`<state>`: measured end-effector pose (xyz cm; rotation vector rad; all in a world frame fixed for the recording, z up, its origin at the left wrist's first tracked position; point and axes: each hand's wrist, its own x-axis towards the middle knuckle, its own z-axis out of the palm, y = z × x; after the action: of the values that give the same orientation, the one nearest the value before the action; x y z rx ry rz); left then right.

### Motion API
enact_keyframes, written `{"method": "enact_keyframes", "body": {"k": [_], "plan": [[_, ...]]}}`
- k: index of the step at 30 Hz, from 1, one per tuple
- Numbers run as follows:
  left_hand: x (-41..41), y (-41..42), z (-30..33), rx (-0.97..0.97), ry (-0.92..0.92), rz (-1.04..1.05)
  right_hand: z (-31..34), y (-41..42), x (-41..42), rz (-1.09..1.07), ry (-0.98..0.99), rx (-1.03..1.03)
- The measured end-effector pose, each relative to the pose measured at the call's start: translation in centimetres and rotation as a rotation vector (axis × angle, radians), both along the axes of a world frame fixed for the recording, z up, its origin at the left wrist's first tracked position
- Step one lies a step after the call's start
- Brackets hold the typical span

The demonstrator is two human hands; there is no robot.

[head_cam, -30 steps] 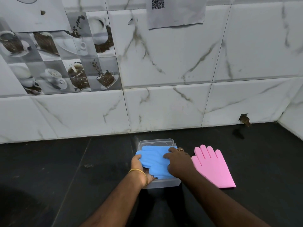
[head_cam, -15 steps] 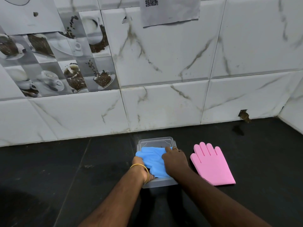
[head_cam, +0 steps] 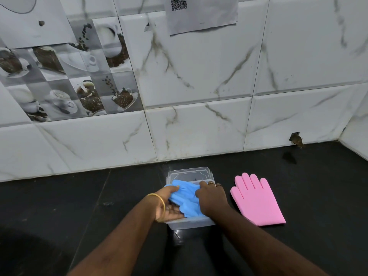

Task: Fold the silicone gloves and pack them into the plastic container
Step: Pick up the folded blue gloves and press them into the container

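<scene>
A folded blue silicone glove (head_cam: pixel 185 198) sits bunched in the clear plastic container (head_cam: pixel 191 223) on the black counter. My left hand (head_cam: pixel 169 204), with a gold bangle at the wrist, grips the glove's left side, its fingers partly inside the container. On the glove's right side my right hand (head_cam: pixel 211 198) presses down, fingers curled over the blue silicone. A pink silicone glove (head_cam: pixel 256 200) lies flat and unfolded just right of the container, fingers pointing to the wall. The container's clear lid (head_cam: pixel 189 173) lies behind it.
The white marble-tiled wall (head_cam: pixel 199 126) rises close behind the container. A side wall (head_cam: pixel 356 132) closes the counter at the far right. A small brown chip (head_cam: pixel 296 139) marks the wall's base at the right. The dark counter (head_cam: pixel 59 206) stretches left.
The blue glove has been pushed lower and bunched tighter into the container. My left hand has shifted further under its left side, my right hand stays pressed on top.
</scene>
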<state>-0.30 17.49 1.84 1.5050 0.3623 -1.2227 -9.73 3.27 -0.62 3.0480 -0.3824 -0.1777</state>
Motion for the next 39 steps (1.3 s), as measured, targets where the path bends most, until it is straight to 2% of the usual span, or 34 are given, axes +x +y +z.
{"method": "enact_keyframes", "body": {"k": [2,3,5,6,7,9,10,14,28,33,39], "plan": [[0.5,1.3,1.9,0.284,-0.187,-0.321,0.0,-0.1,0.0,0.006,0.0,-0.001],[0.9,1.8,2.8,0.458,-0.377,-0.485,0.0,-0.2,0.0,0.007,0.001,-0.004],[1.8,2.1,3.8,0.751,-0.927,-0.744,0.1,-0.3,0.0,0.008,0.009,-0.011],[1.9,1.7,4.0,0.765,-1.18,-0.81,0.1,-0.3,0.1,0.01,0.011,-0.018],[1.8,1.0,4.1,0.686,-1.338,-0.847,0.1,-0.3,0.1,0.013,0.011,-0.025],[1.1,-0.7,3.7,0.518,-1.447,-0.96,0.1,-0.4,0.2,0.013,0.005,-0.027],[0.8,-1.5,3.0,0.5,-1.453,-1.033,0.2,-0.4,0.2,0.015,0.003,-0.024],[0.7,-3.1,-0.2,0.662,-1.4,-1.238,0.4,-0.9,0.5,0.037,-0.01,-0.015],[0.2,-4.5,-3.0,0.728,-1.21,-1.297,-0.6,-1.7,2.2,0.154,0.181,-0.234],[1.1,-5.3,-2.6,0.716,-1.077,-1.359,-1.5,-1.8,3.1,0.173,0.224,-0.246],[1.7,-5.6,-3.1,0.669,-1.041,-1.377,-2.5,-1.4,3.4,0.205,0.186,-0.221]]}}
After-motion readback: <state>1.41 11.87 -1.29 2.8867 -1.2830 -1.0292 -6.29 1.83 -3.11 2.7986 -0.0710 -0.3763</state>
